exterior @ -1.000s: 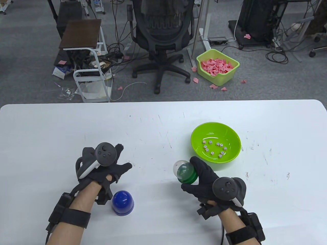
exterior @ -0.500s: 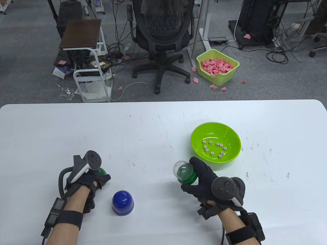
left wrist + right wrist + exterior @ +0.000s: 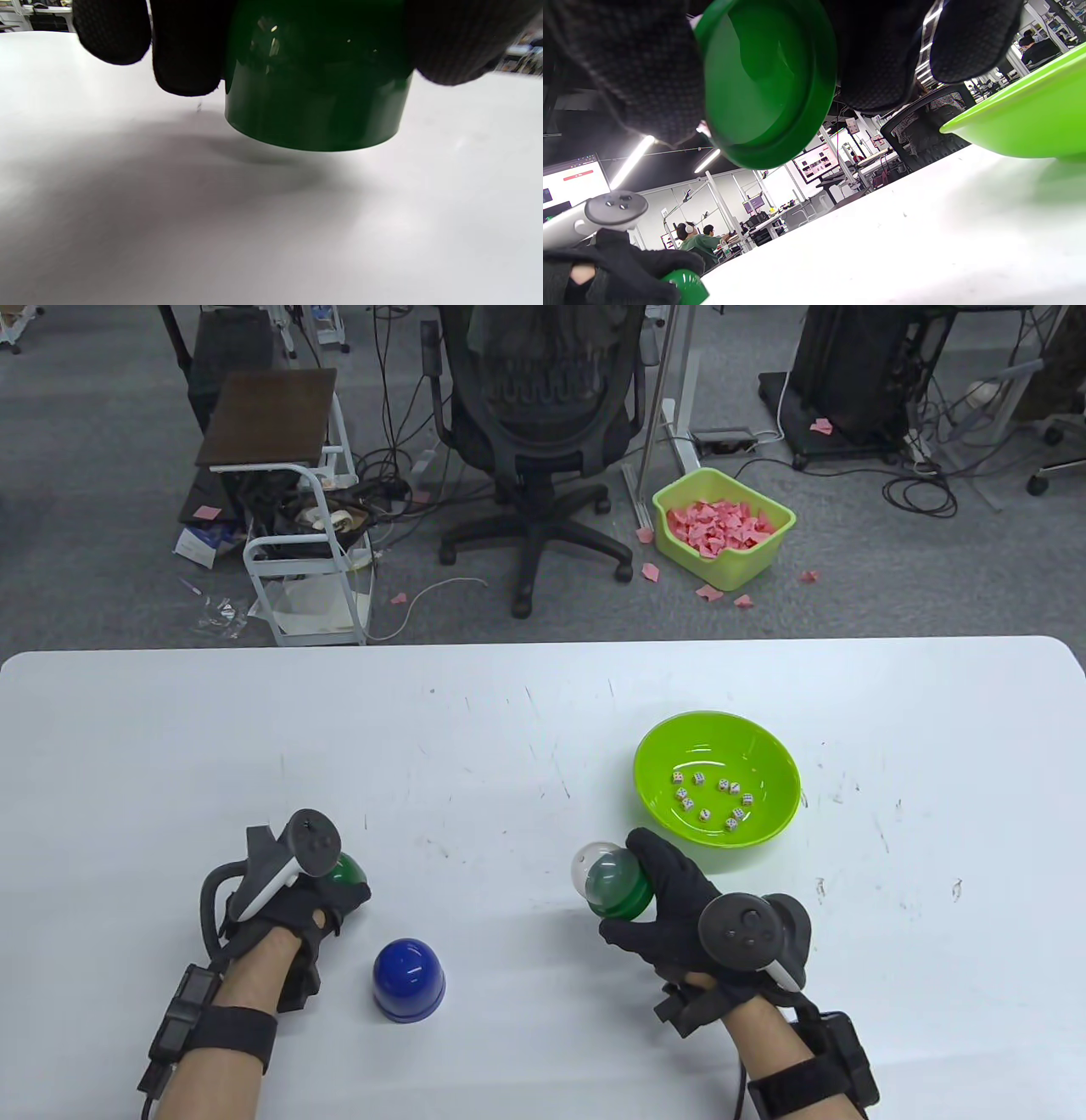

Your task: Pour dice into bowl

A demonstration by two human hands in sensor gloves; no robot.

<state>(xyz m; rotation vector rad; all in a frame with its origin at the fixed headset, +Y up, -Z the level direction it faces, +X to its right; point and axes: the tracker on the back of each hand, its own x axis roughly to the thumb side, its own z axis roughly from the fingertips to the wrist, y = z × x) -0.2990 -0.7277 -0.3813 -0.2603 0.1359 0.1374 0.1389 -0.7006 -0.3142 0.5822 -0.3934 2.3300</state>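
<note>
A blue cup [image 3: 409,980] stood mouth down on the white table [image 3: 543,704], near its front edge. Behind the table, on the grey carpet, an office chair [image 3: 543,432] stood, with a white cart [image 3: 307,560] to its left and a tub [image 3: 723,527] of pink paper scraps [image 3: 721,527] to its right. More scraps [image 3: 652,571] lay around the tub. Cables [image 3: 920,487] trailed across the floor.

Black mesh gloves, grey-and-white trackers, black wrist straps, bare forearms.
</note>
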